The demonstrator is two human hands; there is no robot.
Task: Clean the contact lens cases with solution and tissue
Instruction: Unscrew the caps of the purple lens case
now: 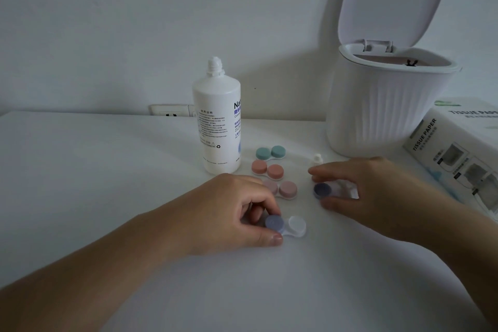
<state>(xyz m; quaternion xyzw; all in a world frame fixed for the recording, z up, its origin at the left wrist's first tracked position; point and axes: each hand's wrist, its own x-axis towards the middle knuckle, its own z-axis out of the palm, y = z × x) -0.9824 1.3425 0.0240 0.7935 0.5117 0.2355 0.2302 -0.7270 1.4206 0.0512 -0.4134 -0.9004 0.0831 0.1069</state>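
A clear contact lens case [296, 226] lies on the white table with one blue-purple cap [273, 223] on its left well; its right well is uncovered. My left hand [237, 210] pinches that cap between thumb and fingers. My right hand [369, 186] holds a second blue-purple cap [322, 190] just above the table, to the right of the case. The solution bottle [217, 118] stands uncapped behind. Its small white cap [318, 159] sits near my right hand. A tissue paper box [458, 148] lies at the right edge.
Three closed lens cases lie in a row beside the bottle: a teal case [270, 153], a pink case [266, 169] and a paler pink case [287, 188]. A white ribbed bin [377, 116] with its lid raised stands at the back right. A wall socket [172, 110] sits behind the table.
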